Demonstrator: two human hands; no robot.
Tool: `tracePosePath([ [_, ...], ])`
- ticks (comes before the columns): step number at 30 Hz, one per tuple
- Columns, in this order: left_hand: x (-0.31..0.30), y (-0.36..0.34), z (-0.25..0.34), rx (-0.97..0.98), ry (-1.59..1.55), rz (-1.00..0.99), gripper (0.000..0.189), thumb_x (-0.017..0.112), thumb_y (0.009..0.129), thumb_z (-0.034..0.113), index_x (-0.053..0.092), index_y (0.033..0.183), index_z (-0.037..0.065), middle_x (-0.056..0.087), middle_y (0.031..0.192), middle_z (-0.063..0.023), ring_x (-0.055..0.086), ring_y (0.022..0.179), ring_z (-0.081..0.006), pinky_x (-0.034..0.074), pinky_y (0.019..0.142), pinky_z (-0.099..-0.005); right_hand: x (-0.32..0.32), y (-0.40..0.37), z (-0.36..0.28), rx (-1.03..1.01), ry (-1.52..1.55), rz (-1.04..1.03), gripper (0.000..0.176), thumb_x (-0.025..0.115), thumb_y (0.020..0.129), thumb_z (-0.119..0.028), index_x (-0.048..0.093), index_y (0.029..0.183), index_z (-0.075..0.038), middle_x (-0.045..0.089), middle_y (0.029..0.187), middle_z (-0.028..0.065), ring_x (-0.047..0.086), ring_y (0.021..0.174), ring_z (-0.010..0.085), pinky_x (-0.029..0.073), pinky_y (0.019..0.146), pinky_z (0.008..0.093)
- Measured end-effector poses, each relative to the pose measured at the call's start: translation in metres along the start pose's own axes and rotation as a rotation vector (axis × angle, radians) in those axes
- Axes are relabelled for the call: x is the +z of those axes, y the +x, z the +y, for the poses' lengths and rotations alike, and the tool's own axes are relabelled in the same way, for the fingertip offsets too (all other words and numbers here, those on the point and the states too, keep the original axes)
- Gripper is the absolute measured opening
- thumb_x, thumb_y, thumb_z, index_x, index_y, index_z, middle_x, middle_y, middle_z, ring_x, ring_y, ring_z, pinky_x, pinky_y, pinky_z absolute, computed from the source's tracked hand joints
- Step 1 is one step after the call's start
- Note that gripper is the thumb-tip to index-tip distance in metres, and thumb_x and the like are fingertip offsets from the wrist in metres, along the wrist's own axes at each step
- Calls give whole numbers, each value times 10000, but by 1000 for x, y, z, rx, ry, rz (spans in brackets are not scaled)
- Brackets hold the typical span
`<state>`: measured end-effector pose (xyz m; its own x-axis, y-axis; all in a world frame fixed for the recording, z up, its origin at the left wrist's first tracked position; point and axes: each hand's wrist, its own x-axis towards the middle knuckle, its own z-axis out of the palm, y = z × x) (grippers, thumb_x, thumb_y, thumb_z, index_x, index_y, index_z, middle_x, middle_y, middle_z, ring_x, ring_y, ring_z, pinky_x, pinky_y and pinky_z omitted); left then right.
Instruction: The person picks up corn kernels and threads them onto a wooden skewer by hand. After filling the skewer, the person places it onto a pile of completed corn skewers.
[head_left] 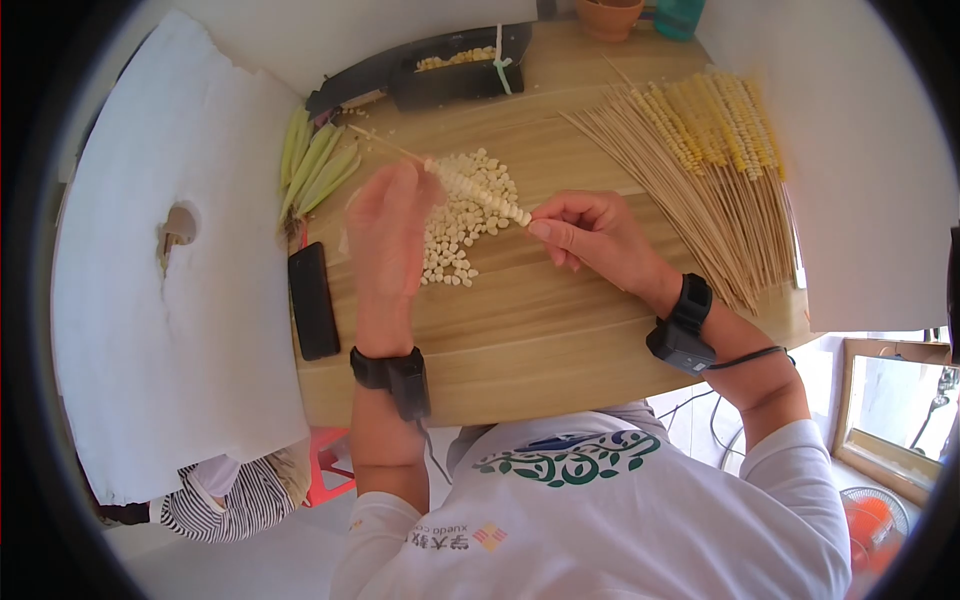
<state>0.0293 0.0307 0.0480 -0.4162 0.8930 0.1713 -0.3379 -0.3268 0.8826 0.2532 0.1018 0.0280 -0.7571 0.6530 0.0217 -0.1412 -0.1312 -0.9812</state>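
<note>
Between the fingertips of my right hand [595,235] is the near end of a skewer [475,190] threaded with pale, kernel-like pieces. Its bare stick slants up and left over the wooden table. My left hand [390,225], smeared by motion, is beside the stick end of the skewer; its fingers are too blurred to tell their grip. Under the skewer lies a loose pile of pale kernels [450,245]. Each wrist wears a black strapped device.
Bundled sticks [690,200], several with yellow kernels [730,120], lie at right. A black container [460,85] with yellow pieces stands at the back, near a terracotta pot [608,18]. Green husk-like pieces [320,165] and a phone [314,300] lie left. White panels [180,330] flank the table [560,330].
</note>
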Motion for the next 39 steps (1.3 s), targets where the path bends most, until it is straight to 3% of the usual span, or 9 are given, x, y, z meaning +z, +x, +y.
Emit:
tracePosePath([
  [7,-28,15,-2,14,492,148,181,647,892,115,660,1039,10,658,886,-50,561,761,-92,456,705,-213,-15,10,12,24,180,214,187,585,936,-210,665,919,-42,518,611,-37,414,501,21,312,455,176],
  [13,-21,19,-8,-142,881,-119,178,655,853,78,664,1017,9,636,863,-23,547,760,-69,436,661,-210,-11,7,7,52,125,211,178,604,917,-216,641,916,-41,500,623,-46,401,510,24,289,463,182],
  [15,-15,23,-11,75,1175,-327,203,658,830,68,658,1028,21,624,853,-30,546,744,-94,444,657,-237,-11,7,7,38,127,207,168,607,913,-207,643,916,-43,501,620,-46,400,509,23,286,460,183],
  [21,-5,31,-25,234,1330,-465,218,673,809,66,649,1022,25,592,809,-57,530,711,-136,452,661,-274,-14,9,14,16,151,180,148,628,903,-189,665,910,-46,545,632,-30,437,517,23,324,457,175],
  [31,-23,19,-16,97,1144,-342,147,686,826,89,653,935,-5,611,810,-19,537,703,-89,434,635,-228,-12,9,14,31,136,158,142,639,897,-181,660,904,-41,544,621,-31,435,511,19,327,453,172],
  [34,-26,15,-10,-67,1076,-203,136,679,850,106,662,932,-2,635,821,-17,543,697,-78,431,627,-215,-11,9,10,53,77,157,141,632,901,-177,656,901,-39,536,614,-34,427,507,18,328,455,170],
  [37,-39,17,-7,-93,939,-162,147,671,869,116,672,961,2,648,836,-31,543,704,-76,431,634,-213,-9,9,11,35,58,111,138,624,908,-174,650,900,-38,529,606,-35,424,502,16,324,452,174],
  [39,-47,23,-6,-85,625,-89,163,657,882,106,671,1002,-3,660,849,-53,560,709,-83,447,644,-217,-7,8,11,32,40,101,130,620,910,-166,644,903,-39,528,603,-36,424,500,16,323,451,175],
])
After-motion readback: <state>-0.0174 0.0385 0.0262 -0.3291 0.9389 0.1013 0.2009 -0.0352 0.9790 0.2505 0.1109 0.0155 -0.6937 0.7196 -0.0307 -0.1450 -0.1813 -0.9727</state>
